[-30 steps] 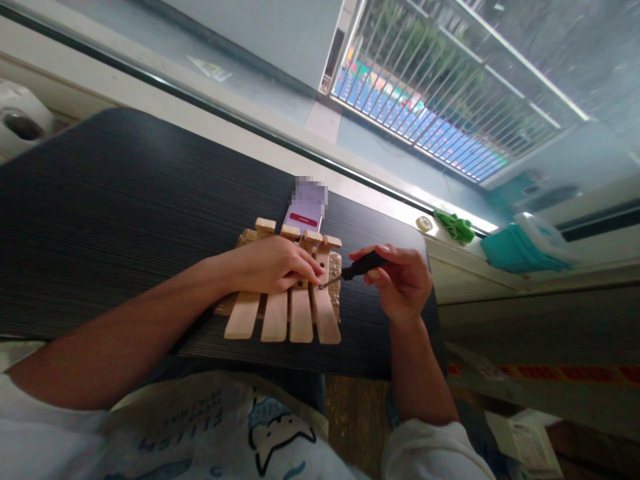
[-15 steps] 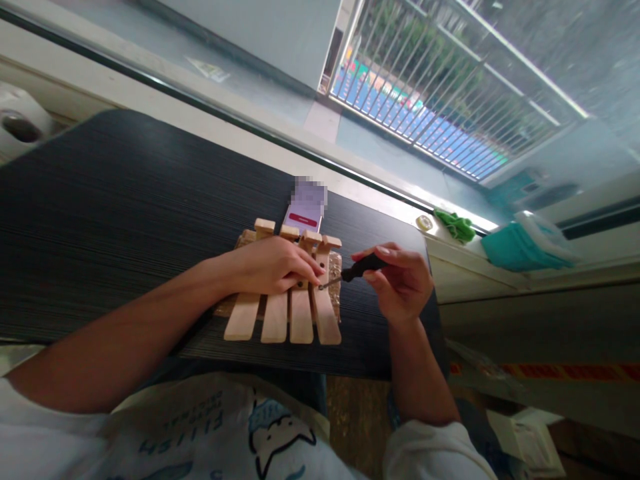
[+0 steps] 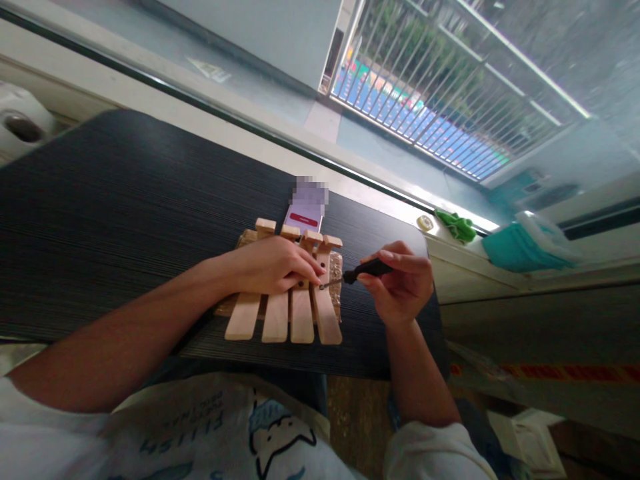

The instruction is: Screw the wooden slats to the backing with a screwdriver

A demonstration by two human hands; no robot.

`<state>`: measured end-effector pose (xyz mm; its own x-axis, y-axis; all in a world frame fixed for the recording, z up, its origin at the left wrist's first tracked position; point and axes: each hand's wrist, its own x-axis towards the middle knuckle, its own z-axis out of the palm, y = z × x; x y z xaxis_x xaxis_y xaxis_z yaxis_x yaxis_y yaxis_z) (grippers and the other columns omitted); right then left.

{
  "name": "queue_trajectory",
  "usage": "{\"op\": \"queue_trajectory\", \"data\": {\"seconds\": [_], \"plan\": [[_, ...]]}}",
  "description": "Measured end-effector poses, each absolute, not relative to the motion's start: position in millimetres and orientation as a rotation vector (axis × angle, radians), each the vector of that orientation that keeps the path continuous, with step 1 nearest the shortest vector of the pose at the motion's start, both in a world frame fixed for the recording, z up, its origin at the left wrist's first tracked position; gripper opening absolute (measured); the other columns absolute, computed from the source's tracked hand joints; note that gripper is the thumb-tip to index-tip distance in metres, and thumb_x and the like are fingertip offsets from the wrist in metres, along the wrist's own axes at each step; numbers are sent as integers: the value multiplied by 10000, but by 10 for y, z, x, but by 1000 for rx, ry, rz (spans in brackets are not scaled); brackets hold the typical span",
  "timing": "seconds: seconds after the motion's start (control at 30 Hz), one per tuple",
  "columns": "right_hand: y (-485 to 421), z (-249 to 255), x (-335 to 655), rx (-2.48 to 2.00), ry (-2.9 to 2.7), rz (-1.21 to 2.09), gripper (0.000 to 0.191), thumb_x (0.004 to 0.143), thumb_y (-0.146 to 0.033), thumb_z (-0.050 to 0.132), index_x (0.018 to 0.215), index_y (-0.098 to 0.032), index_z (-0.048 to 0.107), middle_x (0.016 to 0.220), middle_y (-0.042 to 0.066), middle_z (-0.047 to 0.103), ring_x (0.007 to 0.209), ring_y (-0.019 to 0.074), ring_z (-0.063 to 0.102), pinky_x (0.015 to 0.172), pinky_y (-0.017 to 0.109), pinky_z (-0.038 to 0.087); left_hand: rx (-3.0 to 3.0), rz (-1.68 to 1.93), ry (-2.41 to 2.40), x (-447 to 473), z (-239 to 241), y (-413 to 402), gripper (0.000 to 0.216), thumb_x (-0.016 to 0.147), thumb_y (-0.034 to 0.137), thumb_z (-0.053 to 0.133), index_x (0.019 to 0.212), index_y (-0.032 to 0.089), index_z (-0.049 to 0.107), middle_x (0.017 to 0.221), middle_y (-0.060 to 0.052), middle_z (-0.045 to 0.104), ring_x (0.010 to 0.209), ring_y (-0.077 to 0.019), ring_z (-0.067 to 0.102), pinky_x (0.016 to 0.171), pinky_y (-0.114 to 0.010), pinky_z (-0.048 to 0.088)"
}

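Note:
Several pale wooden slats (image 3: 302,320) lie side by side, with short wooden blocks at their far ends and dark holes along them. Beneath them is a brown, bubble-textured pad (image 3: 336,270). My left hand (image 3: 275,265) lies across the slats, its fingers closed together and pressing on them beside the rightmost slat (image 3: 327,320). Held by its black handle, a screwdriver (image 3: 367,269) is in my right hand (image 3: 403,283). Its thin shaft slants down left to a small screw or hole in the rightmost slat, close to my left fingertips. What lies under my left palm is hidden.
A phone (image 3: 306,212) with a lit screen lies just behind the slats on the dark table (image 3: 125,200). Along the window ledge at right are a tape roll (image 3: 425,223), a green cloth (image 3: 455,227) and a teal bin (image 3: 520,247). A railing stands outside.
My right hand's fingers have shifted on the screwdriver handle, which has turned slightly. Its tip stays at the same spot on the rightmost slat. My left hand keeps its place.

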<state>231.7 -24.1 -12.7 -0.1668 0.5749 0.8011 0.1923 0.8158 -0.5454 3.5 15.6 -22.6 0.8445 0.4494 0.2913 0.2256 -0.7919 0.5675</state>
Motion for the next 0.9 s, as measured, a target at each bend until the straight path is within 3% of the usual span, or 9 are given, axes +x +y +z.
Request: {"op": "queue_trajectory", "data": {"seconds": [0.2,0.37,0.47,0.67,0.9], "plan": [[-248,-133,2292,-555,-1764,374,442,809,-216,733,1205,-360,598,860,-16,639,667,118,595,463,229,478,2512,547,510,29,-226,153,415,808,7,545,1057,242,779,1153,27,751,1037,-133,724,916,-195,532],[-297,-105,2298,-599,-1788,419,286,927,-311,568,1207,-356,607,1039,35,723,793,161,688,526,283,562,2502,542,514,23,-235,154,410,813,16,538,1060,236,781,1152,20,751,1056,-145,720,945,-214,533],[-324,-81,2316,-618,-1792,517,296,941,-261,535,1213,-348,612,1129,38,747,714,136,690,548,291,591,2506,534,517,20,-242,153,417,797,13,548,1052,244,783,1155,20,751,1058,-149,719,958,-219,530],[-320,-65,2331,-634,-1781,672,355,916,-224,592,1253,-336,588,1076,32,792,567,87,652,465,216,563,2514,538,517,21,-260,163,422,790,16,554,1045,261,784,1151,22,753,1059,-147,719,973,-223,525],[-281,-68,2332,-544,-1737,734,364,873,-182,661,1204,-333,633,1008,14,799,598,90,682,458,198,562,2522,547,496,33,-248,156,418,797,8,550,1050,244,784,1138,10,758,1049,-143,722,961,-212,528]]}}
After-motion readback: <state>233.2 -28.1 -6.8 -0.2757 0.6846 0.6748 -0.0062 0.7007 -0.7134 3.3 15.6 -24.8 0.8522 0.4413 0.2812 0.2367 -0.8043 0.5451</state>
